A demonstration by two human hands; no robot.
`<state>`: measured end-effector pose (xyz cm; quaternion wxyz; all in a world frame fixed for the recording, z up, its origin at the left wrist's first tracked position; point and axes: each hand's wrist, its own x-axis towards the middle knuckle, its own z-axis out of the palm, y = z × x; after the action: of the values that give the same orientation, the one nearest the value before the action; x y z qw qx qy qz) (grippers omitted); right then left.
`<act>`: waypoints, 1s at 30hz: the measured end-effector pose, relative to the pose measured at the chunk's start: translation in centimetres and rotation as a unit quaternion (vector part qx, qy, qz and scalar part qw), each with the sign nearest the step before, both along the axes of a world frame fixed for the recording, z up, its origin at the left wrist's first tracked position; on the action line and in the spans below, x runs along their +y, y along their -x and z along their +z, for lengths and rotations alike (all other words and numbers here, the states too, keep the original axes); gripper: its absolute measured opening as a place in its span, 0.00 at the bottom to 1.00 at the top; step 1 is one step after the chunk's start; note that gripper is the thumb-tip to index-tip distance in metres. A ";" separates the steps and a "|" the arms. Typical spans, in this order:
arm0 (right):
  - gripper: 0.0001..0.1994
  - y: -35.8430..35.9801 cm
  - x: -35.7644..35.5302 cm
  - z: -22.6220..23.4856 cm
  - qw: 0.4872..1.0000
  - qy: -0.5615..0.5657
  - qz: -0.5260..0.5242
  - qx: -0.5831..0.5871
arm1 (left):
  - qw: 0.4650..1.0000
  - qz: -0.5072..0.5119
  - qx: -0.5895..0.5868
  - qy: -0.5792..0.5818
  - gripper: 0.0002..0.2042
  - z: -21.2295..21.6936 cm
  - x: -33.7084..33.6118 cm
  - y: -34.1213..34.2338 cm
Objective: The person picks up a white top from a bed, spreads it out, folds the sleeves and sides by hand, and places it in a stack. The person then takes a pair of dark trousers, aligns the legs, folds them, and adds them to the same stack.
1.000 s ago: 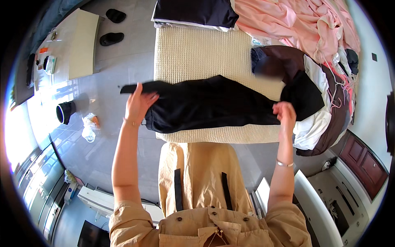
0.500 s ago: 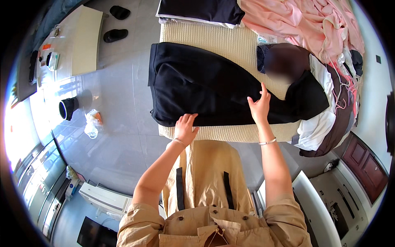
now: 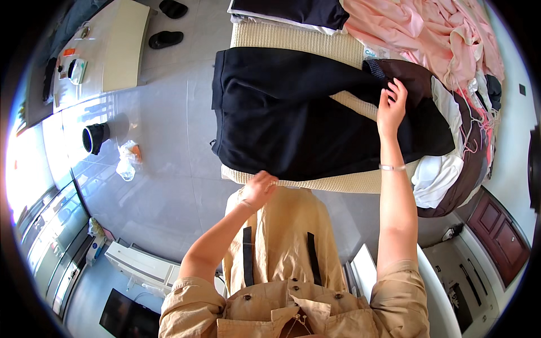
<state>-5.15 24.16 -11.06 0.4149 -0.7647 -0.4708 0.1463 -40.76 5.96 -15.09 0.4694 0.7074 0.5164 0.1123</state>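
Observation:
A pair of black trousers (image 3: 304, 129) lies lengthwise on a cream ribbed cover (image 3: 298, 35), the waistband toward the left. The two legs part at the right, with a wedge of cover showing between them. My right hand (image 3: 390, 112) is at the far leg, fingers bent and closed around its dark fabric near the lower end. My left hand (image 3: 259, 190) is beside the near edge of the trousers, below the waist part. Its fingers are curled and slightly blurred, so whether they grip any cloth is unclear.
Folded dark and white clothes (image 3: 287, 14) lie at the far edge. A pink cloth heap (image 3: 417, 39), white garments (image 3: 437, 180), a brown garment (image 3: 414, 73) and pink hangers (image 3: 469, 138) crowd the right. Slippers (image 3: 166, 39), a bin (image 3: 94, 138) and a plastic bag (image 3: 127, 163) are on the floor.
My right hand has moved right and away from me, and the trousers' far leg now lies apart from the near one. My left hand has shifted slightly closer to me, off the cloth's edge.

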 end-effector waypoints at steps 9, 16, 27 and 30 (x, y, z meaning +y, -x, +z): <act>0.30 6.7 -19.5 -2.0 0.878 0.273 0.332 -0.210 | 0.652 0.638 -0.098 0.397 0.15 -7.8 2.5 11.5; 0.21 8.2 -17.9 -5.0 0.890 0.262 0.303 -0.218 | 0.682 0.658 -0.215 0.236 0.20 -10.3 5.2 12.9; 0.15 11.9 -23.2 -4.6 0.885 0.289 0.328 -0.161 | 0.737 0.655 0.024 0.164 0.30 -8.9 3.4 18.4; 0.17 9.7 -23.4 -3.9 0.913 0.255 0.302 -0.106 | 0.827 0.537 0.160 0.041 0.31 -7.8 3.4 16.2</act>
<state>-14.80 0.73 -14.95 0.0896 -0.6770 -0.6671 0.2977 -57.01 9.39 -22.91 0.2744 0.3065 0.8868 0.2106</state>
